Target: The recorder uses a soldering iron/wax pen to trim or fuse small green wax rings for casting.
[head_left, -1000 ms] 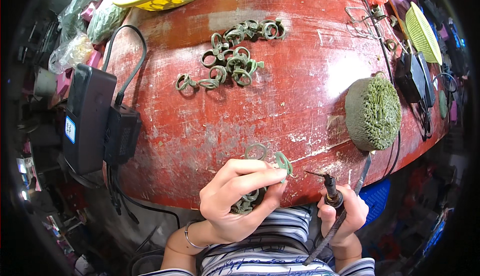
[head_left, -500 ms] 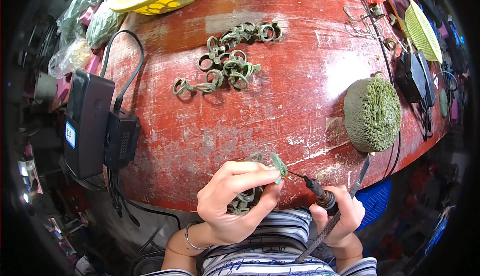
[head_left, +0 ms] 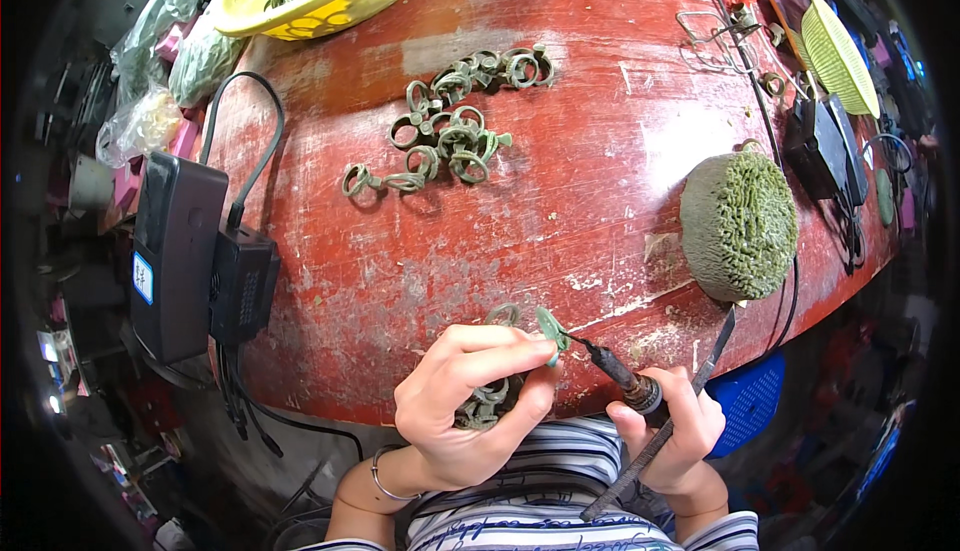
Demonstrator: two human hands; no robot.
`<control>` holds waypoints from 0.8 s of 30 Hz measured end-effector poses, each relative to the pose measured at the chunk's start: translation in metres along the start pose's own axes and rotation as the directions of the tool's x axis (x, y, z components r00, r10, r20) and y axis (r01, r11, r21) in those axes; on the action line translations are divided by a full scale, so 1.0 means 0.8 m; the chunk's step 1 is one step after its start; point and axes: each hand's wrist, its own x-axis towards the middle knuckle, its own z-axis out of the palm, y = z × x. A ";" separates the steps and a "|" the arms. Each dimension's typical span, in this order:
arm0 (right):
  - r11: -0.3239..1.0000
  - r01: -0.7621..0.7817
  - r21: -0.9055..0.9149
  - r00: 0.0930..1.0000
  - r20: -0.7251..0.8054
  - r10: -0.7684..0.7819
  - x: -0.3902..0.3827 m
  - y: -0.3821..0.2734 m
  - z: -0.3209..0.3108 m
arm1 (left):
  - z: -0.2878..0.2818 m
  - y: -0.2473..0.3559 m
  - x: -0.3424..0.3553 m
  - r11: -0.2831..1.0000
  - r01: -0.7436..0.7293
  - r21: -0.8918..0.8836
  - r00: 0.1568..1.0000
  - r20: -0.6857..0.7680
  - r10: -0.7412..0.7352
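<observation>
My left hand (head_left: 440,403) pinches a green ring (head_left: 548,325) over the table (head_left: 540,251), more rings (head_left: 483,409) show inside its curl, my right hand (head_left: 690,436) grips a pen tool (head_left: 622,375) and dark bar (head_left: 624,485), tip at the ring.

The left hand (head_left: 465,381), at six o'clock, is pinched. The right hand (head_left: 682,436), around half past four, grips.

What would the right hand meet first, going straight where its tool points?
Likely the green ring in the left hand; the thin tool tip reaches it in view, but depth and contact are unclear.
</observation>
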 end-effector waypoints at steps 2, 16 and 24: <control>1.000 -0.008 0.004 1.000 -0.005 0.008 0.000 -0.002 0.000 | 0.000 0.001 0.001 1.000 -0.008 0.013 1.000 0.000 0.008; 0.960 -0.058 0.274 0.998 -0.006 0.062 0.001 0.008 0.002 | -0.006 0.000 0.000 0.998 0.058 0.015 0.983 -0.176 -0.054; 0.904 -0.088 0.419 0.996 0.013 0.091 -0.005 0.020 0.004 | -0.012 0.003 0.012 0.961 0.024 0.274 0.988 -0.151 0.019</control>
